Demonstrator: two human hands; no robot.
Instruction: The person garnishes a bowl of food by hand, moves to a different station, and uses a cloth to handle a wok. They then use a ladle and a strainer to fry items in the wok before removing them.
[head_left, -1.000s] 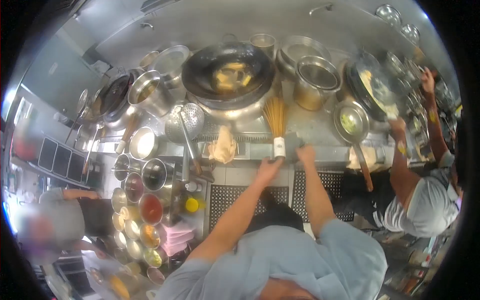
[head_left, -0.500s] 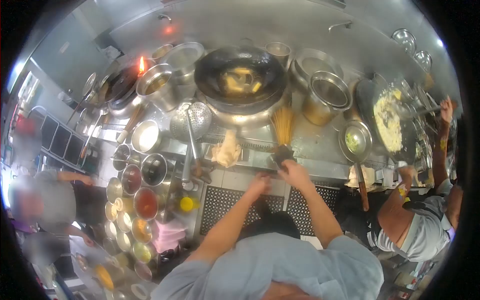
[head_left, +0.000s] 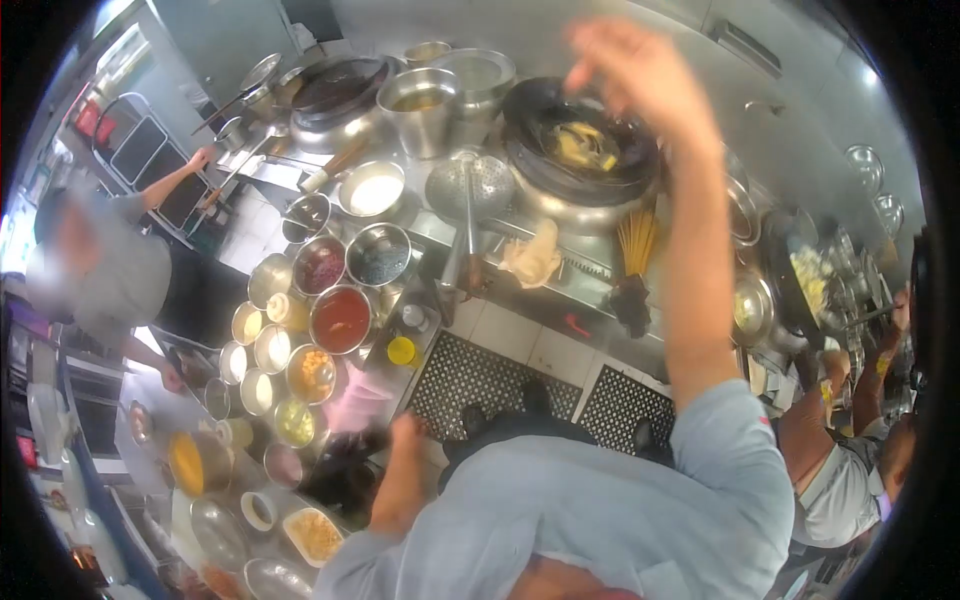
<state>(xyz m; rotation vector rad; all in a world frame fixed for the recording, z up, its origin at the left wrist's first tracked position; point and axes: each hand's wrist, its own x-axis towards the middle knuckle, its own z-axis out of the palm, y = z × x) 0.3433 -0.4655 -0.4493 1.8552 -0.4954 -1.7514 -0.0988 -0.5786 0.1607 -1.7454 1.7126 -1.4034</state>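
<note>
Reaches across the wok (head_left: 528, 120) with the right hand (head_left: 640, 72), raised with fingers loosely bent, too blurred to tell whether pinching anything. Holds the left hand (head_left: 405, 438) low near the pink cloth (head_left: 355, 395), blurred too; cannot tell whether spread or pressed together. Has the wok at the back of the bench (head_left: 555, 305), with yellow pieces (head_left: 585, 147) lying in the bottom. Has the whisk (head_left: 637, 240) near the wok, bristles up, the strainer (head_left: 440, 185) on the other side, and the crumpled cloth (head_left: 532, 257) between.
</note>
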